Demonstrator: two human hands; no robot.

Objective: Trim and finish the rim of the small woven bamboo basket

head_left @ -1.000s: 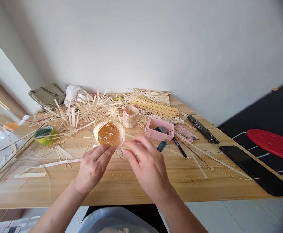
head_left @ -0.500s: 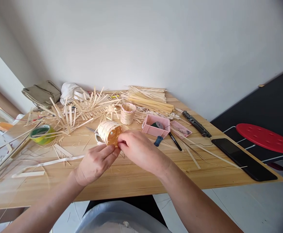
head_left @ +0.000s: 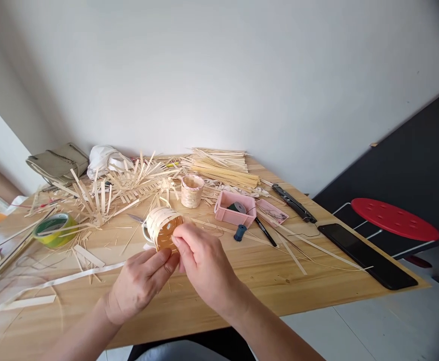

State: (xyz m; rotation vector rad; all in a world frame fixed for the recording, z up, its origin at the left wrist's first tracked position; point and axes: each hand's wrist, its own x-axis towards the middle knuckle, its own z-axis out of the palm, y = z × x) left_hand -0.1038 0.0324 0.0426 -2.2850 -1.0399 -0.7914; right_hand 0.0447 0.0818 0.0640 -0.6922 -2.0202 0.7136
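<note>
A small round basket (head_left: 162, 220) woven from pale flat strips lies on its side in my grip, its open end turned toward me and to the right. My left hand (head_left: 142, 281) is closed on the near lower part of its rim, thumb and fingers pressed together. At the right side of the same rim, my right hand (head_left: 206, 260) is closed in a pinch. Whatever its fingertips hold is hidden. Just behind the basket are scissors (head_left: 146, 233), partly covered by it. Another woven basket (head_left: 192, 191) stands upright farther back.
Loose strips (head_left: 99, 198) are heaped at the back left, near green-yellow tape (head_left: 55, 230). To the right are a pink box (head_left: 234, 216) with a spool, a blue thread spool (head_left: 240, 232), a black pen (head_left: 266, 232), a box cutter (head_left: 294, 203) and a phone (head_left: 366, 255).
The view has tilted and shifted, so the table sits lower. My right hand has turned slightly, its fingertips staying at the rim. My left hand keeps hold of the basket.
</note>
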